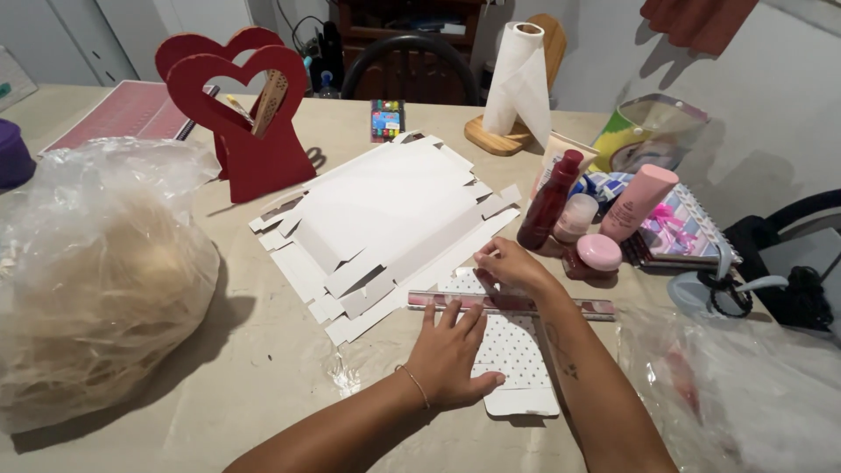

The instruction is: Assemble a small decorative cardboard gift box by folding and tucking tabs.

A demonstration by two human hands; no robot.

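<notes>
My left hand [448,350] lies flat, fingers spread, pressing on a white dotted card [517,363] and the near edge of a pink ruler [512,303] laid across it. My right hand [511,264] sits just beyond the ruler with its fingers pinched together at the ruler's far edge; whether it holds a pen or blade is hidden. A stack of flat white cut-out box blanks [385,223] lies just left of and behind the hands.
A big clear bag of pale fibre [96,280] fills the left. Red heart-shaped stands [245,114], a paper towel roll [519,79], cosmetic bottles [561,201], a spiral notebook [683,232], scissors [727,285] and crumpled plastic [745,385] surround the work area on the beige table [263,368].
</notes>
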